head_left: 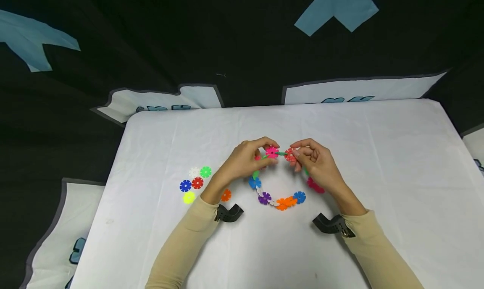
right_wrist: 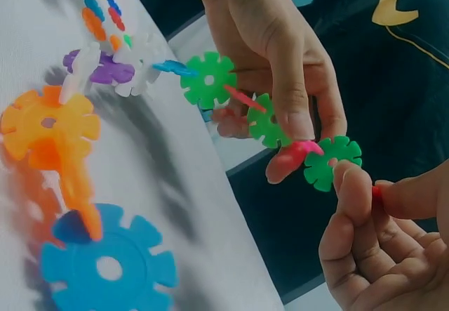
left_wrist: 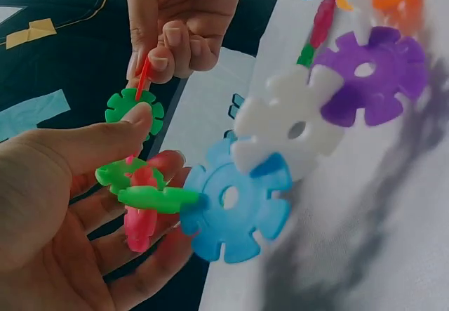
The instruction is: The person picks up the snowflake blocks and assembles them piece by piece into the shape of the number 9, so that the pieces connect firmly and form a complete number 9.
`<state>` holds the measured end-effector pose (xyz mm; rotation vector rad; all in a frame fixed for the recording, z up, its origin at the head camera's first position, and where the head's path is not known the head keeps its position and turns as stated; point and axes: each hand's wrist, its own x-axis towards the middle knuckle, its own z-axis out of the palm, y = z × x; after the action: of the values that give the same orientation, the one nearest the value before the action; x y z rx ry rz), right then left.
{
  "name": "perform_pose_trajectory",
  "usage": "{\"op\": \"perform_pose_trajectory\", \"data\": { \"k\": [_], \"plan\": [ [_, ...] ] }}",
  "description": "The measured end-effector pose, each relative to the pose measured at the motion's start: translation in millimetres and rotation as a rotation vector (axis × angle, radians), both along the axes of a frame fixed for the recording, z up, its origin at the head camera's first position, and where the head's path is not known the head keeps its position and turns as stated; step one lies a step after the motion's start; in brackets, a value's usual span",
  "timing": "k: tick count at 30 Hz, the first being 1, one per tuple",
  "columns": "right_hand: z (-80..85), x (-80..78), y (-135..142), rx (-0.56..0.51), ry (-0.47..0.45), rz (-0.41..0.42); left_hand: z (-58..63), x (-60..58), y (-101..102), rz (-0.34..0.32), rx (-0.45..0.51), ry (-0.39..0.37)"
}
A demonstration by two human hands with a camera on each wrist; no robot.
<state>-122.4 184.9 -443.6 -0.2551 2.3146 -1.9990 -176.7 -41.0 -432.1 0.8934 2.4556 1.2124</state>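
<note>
Flower-shaped plastic discs, slotted into one another, form a chain that curves between the two hands. My left hand point(head_left: 245, 156) pinches a pink disc point(head_left: 272, 152) between thumb and fingers. Across from it, my right hand point(head_left: 317, 163) grips a red disc point(head_left: 290, 155) by its edge. A green disc point(right_wrist: 333, 162) joins these two, standing edge-on in the head view. From the left hand the chain runs through green, light blue point(left_wrist: 235, 202), white and purple point(left_wrist: 375, 76) discs to orange point(head_left: 282, 204) and blue point(head_left: 299, 197) ones. A crimson disc point(head_left: 315, 185) shows below the right hand, which partly hides that side.
Several loose discs lie left of the left forearm, among them a blue disc point(head_left: 185, 185), a red disc point(head_left: 197, 182) and a yellow disc point(head_left: 189, 197). One orange disc point(head_left: 226, 195) is beside the left wrist. A white cloth covers the table point(head_left: 151, 238); dark curtain hangs behind.
</note>
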Motion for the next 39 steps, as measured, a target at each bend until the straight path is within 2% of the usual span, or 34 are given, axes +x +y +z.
{"op": "perform_pose_trajectory", "data": {
  "k": [6, 11, 22, 28, 31, 34, 36, 39],
  "plan": [
    [-4.4, -1.1, -1.9, -0.008, 0.004, 0.039, -4.9, 0.5, -0.2, -0.066, 0.039, 0.02],
    [-5.7, -2.7, -3.4, -0.028, 0.022, 0.041, -4.8, 1.8, 0.9, -0.123, 0.08, 0.029],
    [-5.4, -3.4, -1.7, -0.042, 0.011, 0.055, -3.2, 1.1, -2.7, -0.1, 0.098, 0.043],
    [0.3, -6.1, 20.3, -0.049, 0.057, 0.047, -6.7, -2.5, -2.5, -0.132, 0.075, 0.024],
    [4.3, -7.1, 39.9, 0.045, 0.111, 0.007, -8.6, -3.9, -1.4, -0.152, 0.04, -0.01],
    [3.8, -7.1, 58.5, 0.219, 0.151, -0.005, -10.9, -4.5, -1.0, -0.155, -0.003, -0.039],
    [0.3, -6.8, 68.3, 0.34, 0.171, 0.03, -12.0, -4.6, -1.4, -0.153, -0.025, -0.045],
    [-9.8, -5.0, 77.4, 0.485, 0.188, 0.143, -13.0, -4.3, -2.5, -0.144, -0.04, -0.03]
  ]
}}
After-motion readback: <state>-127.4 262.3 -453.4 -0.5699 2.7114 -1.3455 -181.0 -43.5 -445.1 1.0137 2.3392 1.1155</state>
